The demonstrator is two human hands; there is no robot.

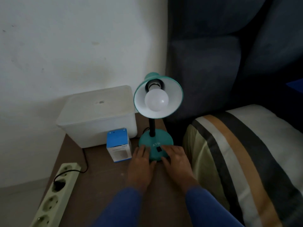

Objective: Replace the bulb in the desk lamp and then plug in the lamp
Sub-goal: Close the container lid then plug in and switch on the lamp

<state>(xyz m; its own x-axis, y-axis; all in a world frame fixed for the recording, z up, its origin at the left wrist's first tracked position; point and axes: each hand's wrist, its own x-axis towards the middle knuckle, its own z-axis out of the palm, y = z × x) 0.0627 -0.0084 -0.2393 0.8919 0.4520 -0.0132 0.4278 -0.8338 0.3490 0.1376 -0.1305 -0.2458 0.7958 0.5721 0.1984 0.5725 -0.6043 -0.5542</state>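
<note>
A teal desk lamp [155, 141] stands on a brown table [101, 181], its shade tilted towards me with a white bulb [156, 100] screwed in and unlit. My left hand [141, 163] and my right hand [176, 158] rest on either side of the lamp's round base, fingers spread against it. A black rocker switch sits on the base between them. The lamp's black cord [85, 158] runs left to a black plug [59, 184] seated in a pale green power strip [54, 195]. A blue and white bulb box [118, 145] stands left of the base.
A white lidded plastic bin [98, 117] sits at the table's back by the wall. A dark blue upholstered headboard [229, 54] and a striped pillow [246, 153] border the table on the right.
</note>
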